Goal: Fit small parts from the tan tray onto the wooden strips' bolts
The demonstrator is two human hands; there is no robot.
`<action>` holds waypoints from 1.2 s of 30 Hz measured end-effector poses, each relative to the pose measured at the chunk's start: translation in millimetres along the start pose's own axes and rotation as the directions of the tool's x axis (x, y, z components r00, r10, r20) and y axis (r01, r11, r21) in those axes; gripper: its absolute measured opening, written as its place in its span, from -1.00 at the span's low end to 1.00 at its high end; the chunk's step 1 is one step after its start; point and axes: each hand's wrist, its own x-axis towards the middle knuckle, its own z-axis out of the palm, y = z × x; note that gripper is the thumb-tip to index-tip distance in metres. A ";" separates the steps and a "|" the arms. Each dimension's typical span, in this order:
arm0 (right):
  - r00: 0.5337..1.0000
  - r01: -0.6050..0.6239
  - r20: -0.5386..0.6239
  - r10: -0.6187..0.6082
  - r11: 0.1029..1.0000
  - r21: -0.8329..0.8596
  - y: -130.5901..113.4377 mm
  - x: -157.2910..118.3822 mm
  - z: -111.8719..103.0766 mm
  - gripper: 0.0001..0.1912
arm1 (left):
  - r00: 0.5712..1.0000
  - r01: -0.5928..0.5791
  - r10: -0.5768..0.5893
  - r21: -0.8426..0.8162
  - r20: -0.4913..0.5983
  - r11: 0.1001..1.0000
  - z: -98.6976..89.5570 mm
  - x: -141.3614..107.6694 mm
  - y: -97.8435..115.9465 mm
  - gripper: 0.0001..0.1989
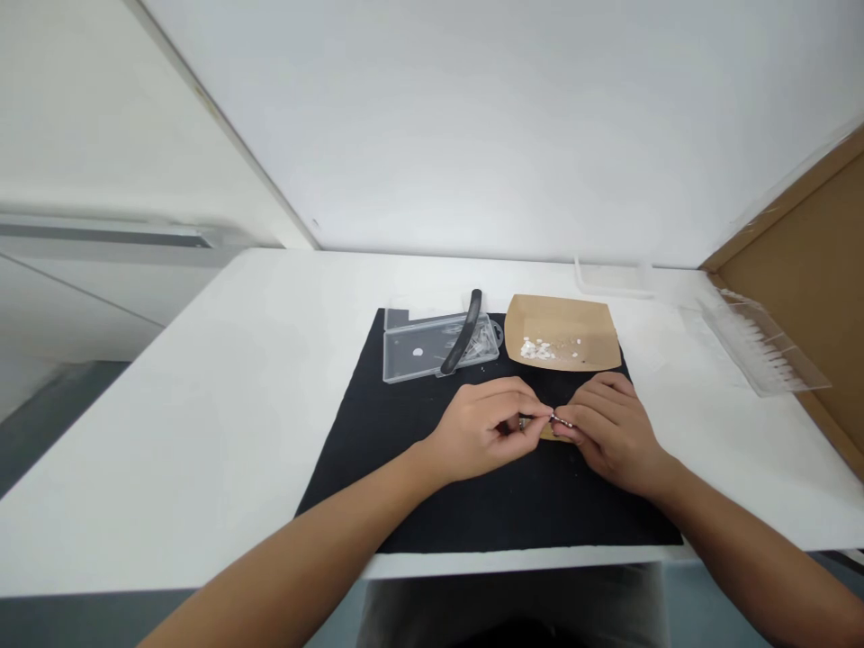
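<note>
one thin shiny piece (562,421), left hand (482,427) and right hand (613,434) pinching it, matte black cloth (486,513)

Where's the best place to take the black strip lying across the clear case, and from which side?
Best, I think, at its middle from above, pinching across its narrow width. The black strip is long, slim and curved and lies slantwise over the clear case, with both long edges uncovered. The left hand sits on its near side, so above looks freer.
</note>
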 end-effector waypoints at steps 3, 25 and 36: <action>1.000 -0.003 -0.001 0.003 1.000 -0.005 -1.6 0.8 -0.2 -0.93 | 1.000 0.019 -0.019 -0.013 -0.011 1.000 1.2 0.7 0.1 -0.88; 0.999 -0.041 0.020 0.040 0.998 0.047 -5.7 0.4 3.0 -0.86 | 0.992 0.124 -0.125 0.039 0.013 0.991 4.6 -1.4 7.0 -0.93; 0.995 -0.096 0.041 0.091 0.986 0.140 -6.3 -1.2 4.2 -0.79 | 0.958 0.287 -0.287 -0.124 0.017 0.950 3.7 1.3 10.4 -0.94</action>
